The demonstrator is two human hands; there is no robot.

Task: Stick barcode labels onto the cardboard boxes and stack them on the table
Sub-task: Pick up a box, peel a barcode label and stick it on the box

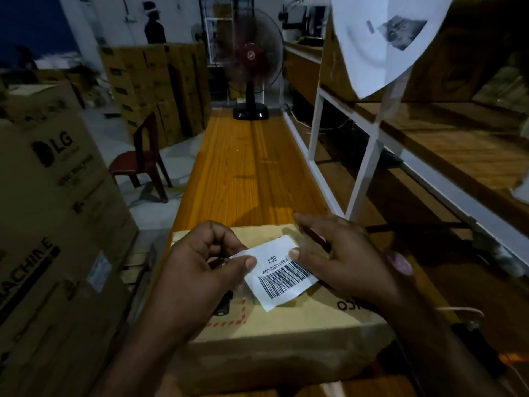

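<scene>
A flat cardboard box [286, 328] lies on the near end of the long wooden table [246, 167]. Over its top I hold a white barcode label [282, 277], slightly lifted and tilted. My left hand [200, 265] pinches the label's left edge between thumb and fingers. My right hand [340, 259] rests on the label's right side, thumb on its top face, fingers spread over the box. Whether the label touches the box I cannot tell.
A big LG carton [57, 224] stands close at left. A fan [252, 67] sits at the table's far end, a red chair [143, 161] and stacked cartons [154, 87] beyond. White-framed wooden shelves [372, 144] run along the right, a paper sheet [383, 38] hanging above.
</scene>
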